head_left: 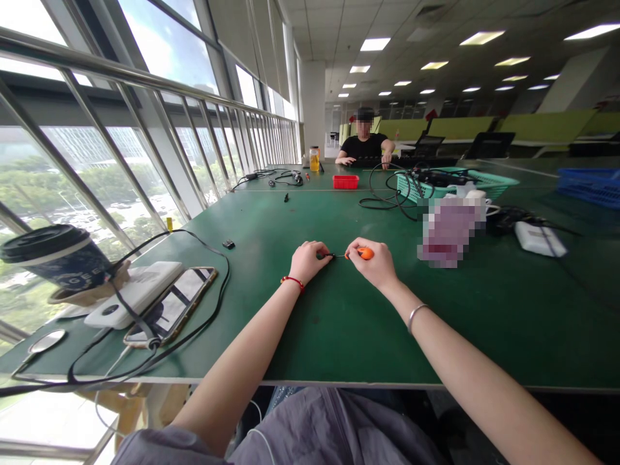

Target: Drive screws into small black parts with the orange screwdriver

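Both hands meet low over the green table (310,323). My right hand (375,258) is closed around an orange-handled screwdriver (367,254), whose thin metal shaft points left. Pinched in my left hand (309,259) is a small black part (331,256), too small to name exactly. The screwdriver's tip is at or very close to this part; whether they touch I cannot tell. Off to the left of my left hand lies another small black piece (228,244).
At left stand a lidded coffee cup (62,258), a white power bank (135,294) and a phone (172,307) among looping cables. A red tray (345,182), a teal basket (489,187) of cables and a white adapter (540,239) lie beyond. A person (365,142) sits opposite.
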{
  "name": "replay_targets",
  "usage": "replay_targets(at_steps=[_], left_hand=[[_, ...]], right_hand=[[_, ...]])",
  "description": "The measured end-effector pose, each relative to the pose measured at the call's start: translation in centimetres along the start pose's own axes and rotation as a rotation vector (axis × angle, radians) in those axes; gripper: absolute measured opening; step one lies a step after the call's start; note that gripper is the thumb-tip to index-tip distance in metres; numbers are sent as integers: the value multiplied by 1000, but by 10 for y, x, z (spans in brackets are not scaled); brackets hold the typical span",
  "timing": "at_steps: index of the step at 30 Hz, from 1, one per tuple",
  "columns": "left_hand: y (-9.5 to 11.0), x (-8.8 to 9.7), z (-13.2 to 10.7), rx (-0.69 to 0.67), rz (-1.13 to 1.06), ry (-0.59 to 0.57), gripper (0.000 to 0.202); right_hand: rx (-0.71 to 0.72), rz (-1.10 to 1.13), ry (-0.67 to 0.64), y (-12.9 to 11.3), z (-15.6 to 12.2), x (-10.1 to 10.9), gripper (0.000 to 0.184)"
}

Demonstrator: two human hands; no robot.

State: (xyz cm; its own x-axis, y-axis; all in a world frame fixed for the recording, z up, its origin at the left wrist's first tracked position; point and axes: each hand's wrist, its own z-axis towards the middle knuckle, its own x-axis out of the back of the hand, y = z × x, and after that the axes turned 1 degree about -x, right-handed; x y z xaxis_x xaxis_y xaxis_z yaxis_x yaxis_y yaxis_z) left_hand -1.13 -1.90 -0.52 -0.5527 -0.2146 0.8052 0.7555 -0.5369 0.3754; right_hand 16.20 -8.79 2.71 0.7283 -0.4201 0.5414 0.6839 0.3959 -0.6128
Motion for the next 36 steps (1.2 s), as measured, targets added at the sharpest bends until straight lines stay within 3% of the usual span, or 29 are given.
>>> replay_targets(at_steps=[12,36], left_hand=[[1,3,-1,122,-132,-45,16],[-1,6,0,165,-137,5,18]], right_hand=[[39,-15,-84,1,0,0,15],[93,-12,-134,1,-1,0,15]])
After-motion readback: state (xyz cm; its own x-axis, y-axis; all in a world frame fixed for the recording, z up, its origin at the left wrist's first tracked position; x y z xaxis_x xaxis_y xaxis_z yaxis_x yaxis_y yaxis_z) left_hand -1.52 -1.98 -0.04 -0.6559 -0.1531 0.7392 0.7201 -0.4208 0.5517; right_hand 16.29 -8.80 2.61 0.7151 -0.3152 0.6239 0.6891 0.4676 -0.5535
